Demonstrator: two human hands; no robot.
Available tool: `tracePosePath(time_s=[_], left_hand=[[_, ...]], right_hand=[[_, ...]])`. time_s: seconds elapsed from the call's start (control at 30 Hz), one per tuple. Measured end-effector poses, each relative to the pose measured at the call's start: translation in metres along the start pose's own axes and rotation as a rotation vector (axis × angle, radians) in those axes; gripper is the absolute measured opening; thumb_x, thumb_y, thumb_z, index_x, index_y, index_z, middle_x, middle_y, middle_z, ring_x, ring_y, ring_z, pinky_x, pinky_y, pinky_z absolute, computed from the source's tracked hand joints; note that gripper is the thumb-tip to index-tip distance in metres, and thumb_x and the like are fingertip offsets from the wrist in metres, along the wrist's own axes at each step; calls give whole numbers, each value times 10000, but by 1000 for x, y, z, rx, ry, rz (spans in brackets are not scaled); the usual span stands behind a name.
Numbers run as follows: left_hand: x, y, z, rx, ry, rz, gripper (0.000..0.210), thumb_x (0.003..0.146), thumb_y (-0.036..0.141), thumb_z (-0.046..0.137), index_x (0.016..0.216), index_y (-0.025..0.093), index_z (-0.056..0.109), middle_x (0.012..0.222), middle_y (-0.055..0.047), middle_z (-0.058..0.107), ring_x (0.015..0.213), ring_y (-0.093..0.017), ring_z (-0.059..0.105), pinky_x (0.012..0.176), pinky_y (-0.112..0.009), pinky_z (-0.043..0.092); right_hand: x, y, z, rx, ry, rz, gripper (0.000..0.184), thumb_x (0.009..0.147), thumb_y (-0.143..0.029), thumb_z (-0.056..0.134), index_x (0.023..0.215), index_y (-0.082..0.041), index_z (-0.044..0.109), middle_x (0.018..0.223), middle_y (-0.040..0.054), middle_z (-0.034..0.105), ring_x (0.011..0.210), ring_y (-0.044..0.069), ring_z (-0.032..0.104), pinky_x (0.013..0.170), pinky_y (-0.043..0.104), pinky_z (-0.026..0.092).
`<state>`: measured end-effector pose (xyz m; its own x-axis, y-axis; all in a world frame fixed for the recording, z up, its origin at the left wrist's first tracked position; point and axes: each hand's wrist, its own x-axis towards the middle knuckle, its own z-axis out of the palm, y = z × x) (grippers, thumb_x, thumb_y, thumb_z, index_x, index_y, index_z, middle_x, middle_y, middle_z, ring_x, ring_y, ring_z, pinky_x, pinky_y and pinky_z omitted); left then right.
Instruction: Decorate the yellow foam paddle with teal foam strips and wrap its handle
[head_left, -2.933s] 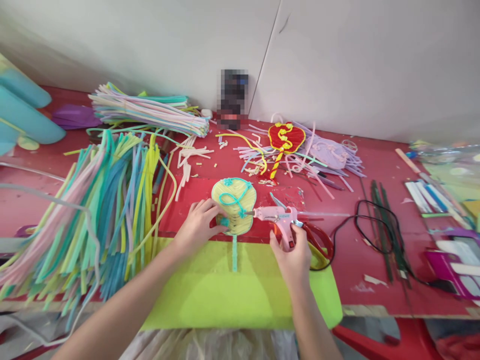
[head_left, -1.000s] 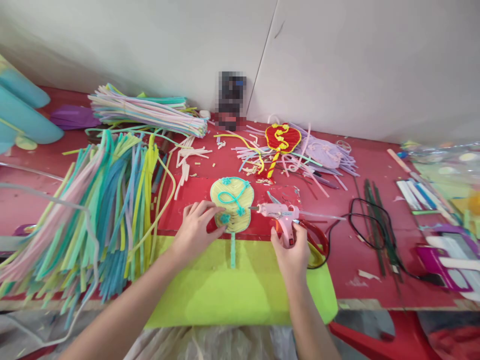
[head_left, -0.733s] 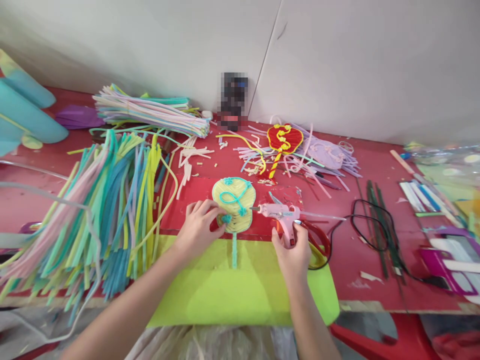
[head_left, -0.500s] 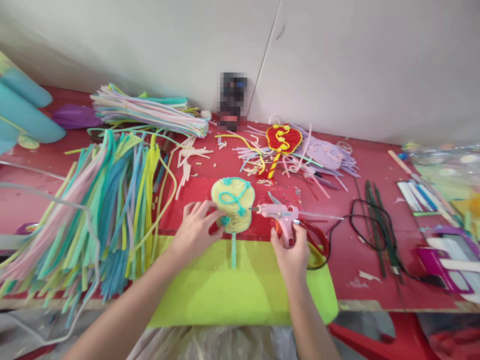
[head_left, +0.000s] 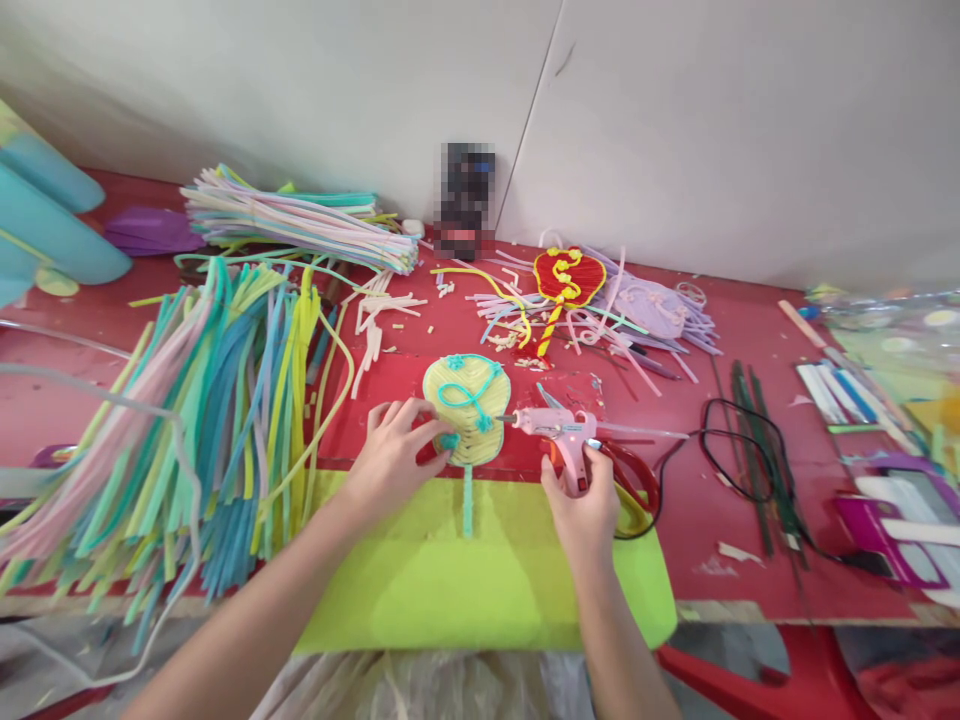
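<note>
A pale yellow pipe-cleaner fan (head_left: 465, 405) with a teal rim, teal curl, small teal flowers and a teal handle lies before me. My left hand (head_left: 401, 445) is at its lower left edge, thumb and forefinger gripping it beside a teal flower (head_left: 450, 441). In my right hand (head_left: 589, 490) is a pink hot glue gun (head_left: 559, 428), held by its handle. Its nozzle points left, close to a flower on the fan's right side; whether it touches cannot be told. A clear glue stick (head_left: 649, 432) sticks out behind the gun.
Red-handled scissors (head_left: 634, 470) lie behind my right hand, by the black cord (head_left: 701, 435). Bundled pipe cleaners (head_left: 217, 420) fill the left. A red and yellow fan (head_left: 568, 278) lies farther back among lilac strips. A lime-green board (head_left: 480, 590) is at the table's front.
</note>
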<state>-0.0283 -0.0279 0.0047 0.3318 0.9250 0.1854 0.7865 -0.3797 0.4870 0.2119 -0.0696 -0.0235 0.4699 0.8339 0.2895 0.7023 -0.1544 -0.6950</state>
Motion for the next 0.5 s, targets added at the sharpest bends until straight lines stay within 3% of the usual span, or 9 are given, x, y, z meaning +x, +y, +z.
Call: tracePosePath(time_s=[0.33,0.5], left_hand=[[-2,-5,1,-40,7,-34,344,763,335,631,1100,280,591,1097,-49,544,1003,-230,482,936,-437,306],[-2,-10,0,-63,9,-34,298,762,345,635,1051,276,614,1065,-41,558,971,-216,491,926,-422,317]], right_hand=[[0,-1,-2,-8,-9,-16,474,671,-435,664,1019,-132,554,764,61,628,546,143,566,514,259,482],[-3,5,-1,-25,-31,-102,470,691,-418,647,1046,-130,541,840,90,637,597,155,586,528,269,500]])
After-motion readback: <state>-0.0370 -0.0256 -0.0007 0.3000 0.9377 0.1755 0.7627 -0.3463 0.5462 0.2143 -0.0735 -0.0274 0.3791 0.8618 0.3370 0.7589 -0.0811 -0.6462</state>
